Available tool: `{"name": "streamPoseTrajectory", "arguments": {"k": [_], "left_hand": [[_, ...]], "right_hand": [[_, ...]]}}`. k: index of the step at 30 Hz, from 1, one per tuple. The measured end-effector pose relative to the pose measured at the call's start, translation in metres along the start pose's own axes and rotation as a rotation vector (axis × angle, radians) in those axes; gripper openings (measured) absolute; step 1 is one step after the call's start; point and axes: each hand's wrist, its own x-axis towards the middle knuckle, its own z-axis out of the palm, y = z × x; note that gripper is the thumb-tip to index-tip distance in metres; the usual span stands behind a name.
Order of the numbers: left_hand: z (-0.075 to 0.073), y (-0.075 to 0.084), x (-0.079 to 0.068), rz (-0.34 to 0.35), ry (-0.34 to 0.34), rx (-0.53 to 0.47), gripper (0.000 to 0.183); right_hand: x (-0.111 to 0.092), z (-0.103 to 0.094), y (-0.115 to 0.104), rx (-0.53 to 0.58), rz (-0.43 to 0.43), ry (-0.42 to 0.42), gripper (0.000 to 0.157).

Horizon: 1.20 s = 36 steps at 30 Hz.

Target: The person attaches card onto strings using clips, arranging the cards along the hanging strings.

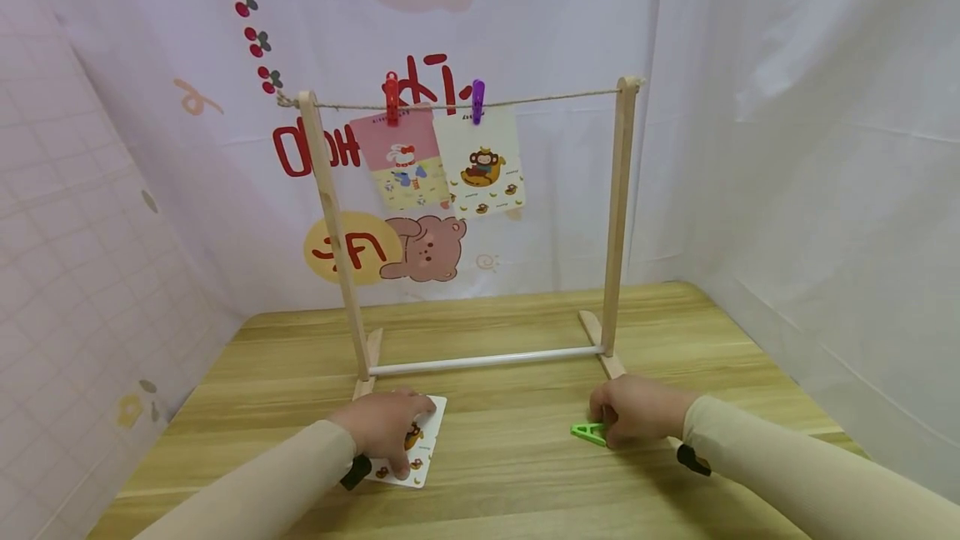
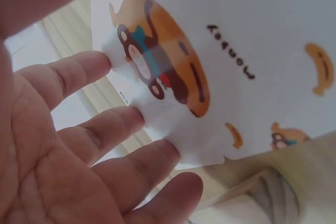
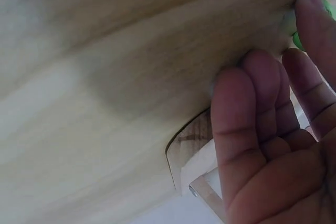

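1. Two sets of fingertips to look at. On the left hand (image 1: 382,423): fingers spread apart, tips along one edge of a white rectangular card with a monkey-and-banana print (image 1: 424,443), thumb toward the opposite edge. Looks like an over-the-top grip.
2. On the right hand (image 1: 641,411): a thumb-and-finger pinch on a small triangular green plastic clip (image 1: 587,433), remaining fingers bunched together.
3. Card location: under the left palm, on a wood-grain table (image 1: 517,457). Can't tell if fully flat or a bit lifted.
4. Handling the card: probably super light, thin and bendy. Smooth-looking face, so maybe kinda slippery, and likely to crease under a hard squeeze. Better taken by opposite edges or a corner.
5. Handling the clip: likely light and stiff, with some spring fight. Best held by both tail ends. Can't tell which end under the fingertips, sorry.
6. Farther out: a pale wooden frame (image 1: 618,215) with a white rod (image 1: 487,359) low down and brown twine (image 1: 555,98) up top. Hanging there: a pink-and-yellow card (image 1: 405,161) on a red plastic clip (image 1: 392,98), right beside a second white monkey card (image 1: 483,165) on a purple plastic clip (image 1: 477,102).
7. Way behind: a white curtain with a printed pink bear (image 1: 431,248).
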Motion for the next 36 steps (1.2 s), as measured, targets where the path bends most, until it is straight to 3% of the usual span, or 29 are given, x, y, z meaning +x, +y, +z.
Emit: {"name": "streamPoseTrajectory", "arguments": {"k": [14,23,27,31,36], "left_hand": [[0.001,-0.002,0.0,0.01,0.008,0.012,0.087],[0.004,-0.006,0.007,0.057,-0.001,-0.067,0.088],[0.008,-0.01,0.013,0.092,0.013,-0.106,0.082],[0.011,-0.015,0.019,0.078,0.073,-0.106,0.075],[0.01,-0.02,0.024,0.031,0.119,-0.044,0.072]], "right_hand": [[-0.003,0.005,-0.002,-0.025,-0.045,0.019,0.03],[0.005,0.011,-0.012,-0.044,-0.057,0.015,0.053],[0.008,0.012,-0.018,-0.054,-0.096,0.021,0.035],[0.01,0.012,-0.021,-0.076,-0.118,0.041,0.015],[0.011,0.012,-0.019,-0.109,-0.139,0.074,0.011]]}}
